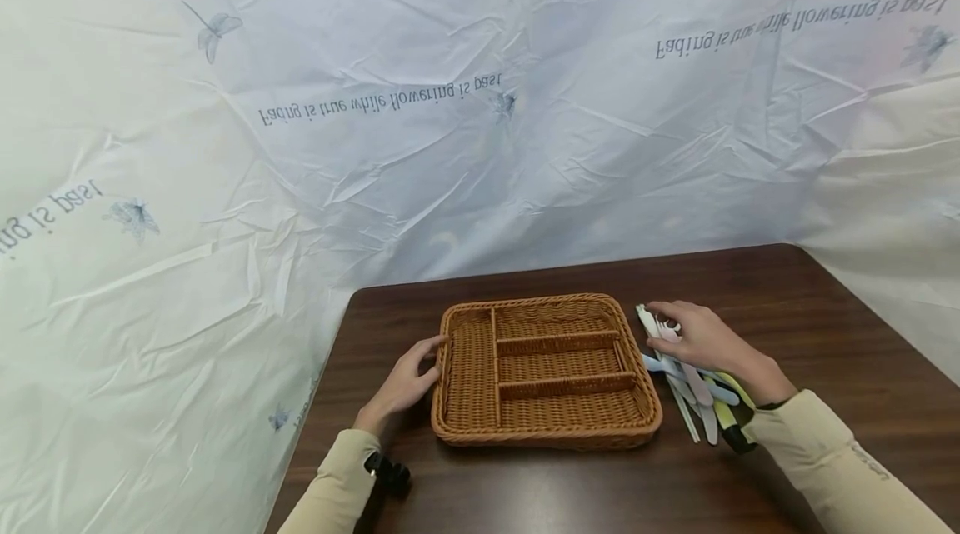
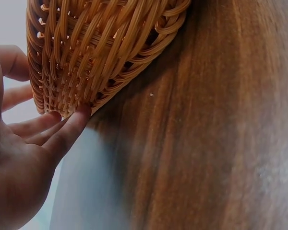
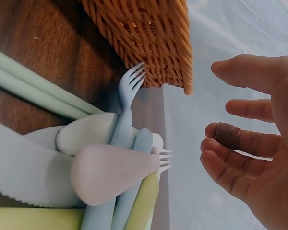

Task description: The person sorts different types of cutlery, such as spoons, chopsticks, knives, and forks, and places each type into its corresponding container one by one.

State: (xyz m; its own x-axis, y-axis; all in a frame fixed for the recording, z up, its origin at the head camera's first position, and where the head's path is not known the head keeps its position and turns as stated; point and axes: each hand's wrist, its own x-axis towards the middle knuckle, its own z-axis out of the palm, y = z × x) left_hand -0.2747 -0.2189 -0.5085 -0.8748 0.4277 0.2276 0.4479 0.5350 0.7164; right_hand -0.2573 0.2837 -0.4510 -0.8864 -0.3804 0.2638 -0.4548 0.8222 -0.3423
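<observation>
A brown wicker basket (image 1: 566, 437) with dividers lies on the table. My left hand (image 1: 405, 377) is at its left side; in the left wrist view, extended fingers (image 2: 69, 132) touch the woven outer wall. To the basket's right, my right hand (image 1: 708, 341) hovers over a pile of plastic cutlery. The right wrist view shows its fingers (image 3: 249, 165) apart from the pile, holding nothing. A pink fork (image 3: 113, 172) lies on top, near a blue fork (image 3: 125, 108). A pale serrated knife (image 3: 33, 165) and two pale green sticks (image 3: 38, 91) lie alongside.
The dark wooden table (image 1: 832, 342) extends beyond the pile on the right. A printed white sheet (image 1: 465, 159) hangs behind it and at both sides. Yellow-green handles (image 3: 144, 201) show low in the pile. One finger of the right hand wears a brown band (image 3: 227, 136).
</observation>
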